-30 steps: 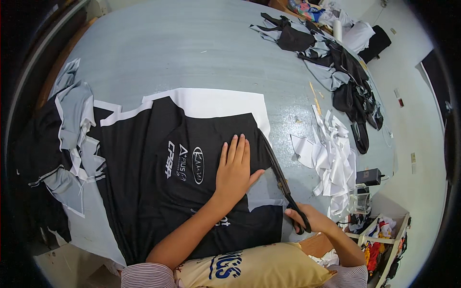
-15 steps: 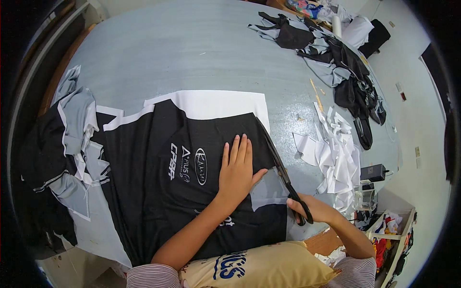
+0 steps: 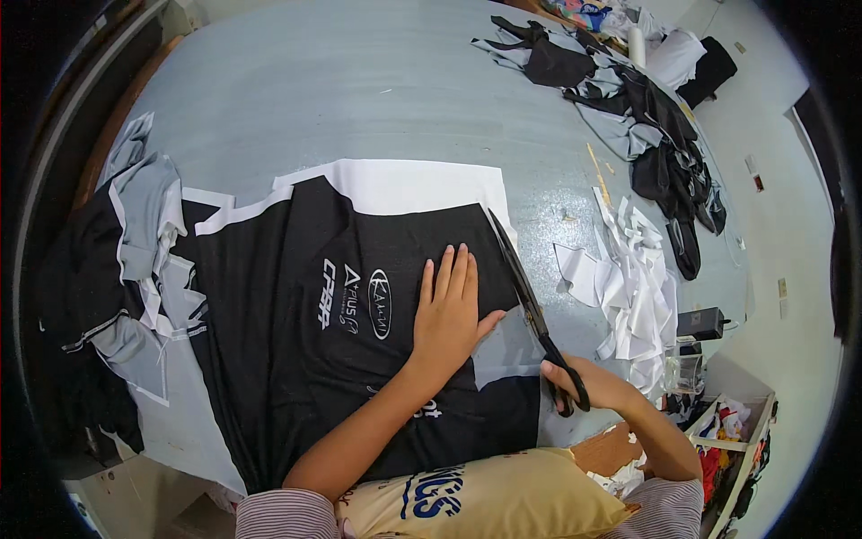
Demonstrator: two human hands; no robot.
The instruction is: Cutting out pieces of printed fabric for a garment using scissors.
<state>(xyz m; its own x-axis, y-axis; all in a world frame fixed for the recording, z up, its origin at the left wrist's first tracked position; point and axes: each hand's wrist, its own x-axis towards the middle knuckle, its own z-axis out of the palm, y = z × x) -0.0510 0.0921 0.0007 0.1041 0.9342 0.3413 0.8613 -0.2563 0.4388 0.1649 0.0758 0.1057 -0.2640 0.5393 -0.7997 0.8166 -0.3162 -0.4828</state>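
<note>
Black printed fabric (image 3: 269,287) with white edging lies spread over the middle of the table. My left hand (image 3: 447,301) rests flat on it, fingers stretched forward and thumb out to the right. In my right hand (image 3: 584,382) is a pair of long black scissors (image 3: 530,305), gripped by the handles. Their blades point away from me along the right edge of the black fabric, tips near its far right corner. Beyond the fabric, a white sheet (image 3: 422,184) sticks out from beneath it.
White offcuts (image 3: 628,278) lie heaped at the right. Black and grey garment pieces (image 3: 660,144) are piled at the far right, others (image 3: 144,234) at the left. A black box-shaped device (image 3: 700,323) sits near the right edge. A yellow cushion (image 3: 494,494) is against me.
The scissors' tips have swung slightly apart and lie a little further from the fabric's edge. My left hand stays flat on the fabric. The whole view has shifted slightly.
</note>
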